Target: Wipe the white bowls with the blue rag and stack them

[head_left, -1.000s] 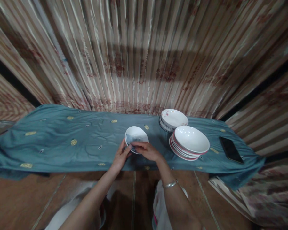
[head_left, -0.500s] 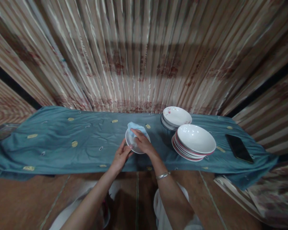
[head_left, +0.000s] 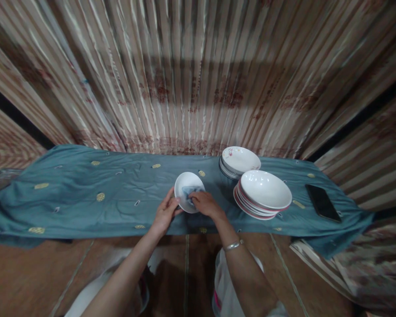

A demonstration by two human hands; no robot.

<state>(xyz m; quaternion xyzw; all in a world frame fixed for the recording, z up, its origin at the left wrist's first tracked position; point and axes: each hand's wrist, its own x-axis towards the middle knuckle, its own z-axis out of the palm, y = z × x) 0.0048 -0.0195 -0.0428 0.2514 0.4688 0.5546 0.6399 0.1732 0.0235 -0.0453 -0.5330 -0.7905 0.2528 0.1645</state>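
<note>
A small white bowl is tilted up over the middle of the cloth-covered table. My left hand grips it by the left rim, thumb on the near edge. Inside the bowl lies a bunched light-blue cloth, pressed against the inner surface by my right hand. The fingers of that hand are closed on the cloth, and part of it is hidden under them. A silver bangle circles the right wrist.
To the right stand a stack of red-rimmed white bowls and, behind it, a stack of flower-patterned dishes. A black phone lies farther right on the teal tablecloth. Pleated curtains hang behind the table.
My right hand has drawn the blue cloth from the far rim down into the middle of the bowl, bunching it. My left hand keeps its hold on the rim.
</note>
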